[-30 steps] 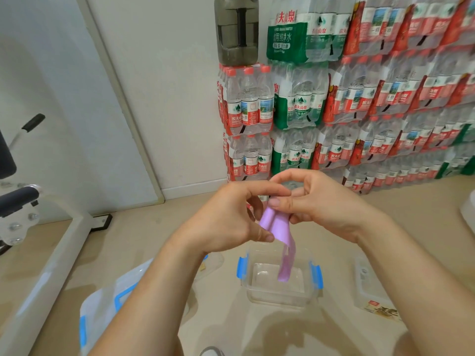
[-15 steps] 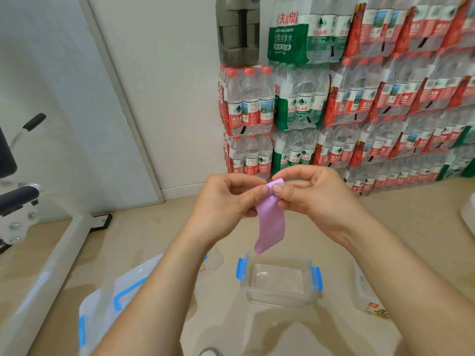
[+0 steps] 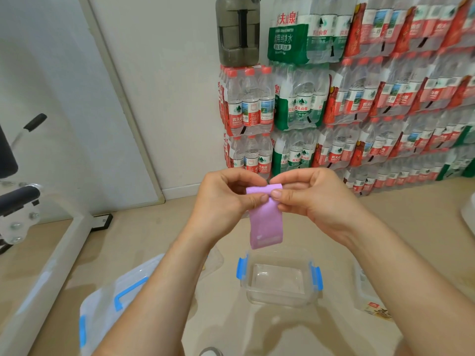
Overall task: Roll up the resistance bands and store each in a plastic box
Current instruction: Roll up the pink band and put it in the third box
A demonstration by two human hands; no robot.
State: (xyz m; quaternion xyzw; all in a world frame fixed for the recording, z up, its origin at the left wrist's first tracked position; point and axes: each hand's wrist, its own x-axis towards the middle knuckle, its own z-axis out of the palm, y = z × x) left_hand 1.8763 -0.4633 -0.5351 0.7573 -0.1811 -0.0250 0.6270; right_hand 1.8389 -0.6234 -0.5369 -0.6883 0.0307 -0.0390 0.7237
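Your fingers [image 3: 257, 199] on both sides pinch the top edge of the pink band [image 3: 266, 222]. The left hand [image 3: 226, 204] and the right hand [image 3: 318, 201] meet thumb to thumb at the middle, and between them the top edge is turned over into a first small fold. One second ago the band hung twisted and narrow, with its end down inside the box. Half a second ago you held it flat by the top. Now it hangs flat and straight, and the roll seems to begin. I judge that the rolling has only started and nearly the whole length is still to wind. The lower end hangs free, just above the far rim of the open plastic box [image 3: 281, 300] and apart from it. The box stands on the floor [image 3: 411, 214] directly under your hands, so the way down is short. A lid [image 3: 108, 301] lies to the left, and the wall of water bottle packs [image 3: 359, 104] is well behind, so your hands have free room on all sides.
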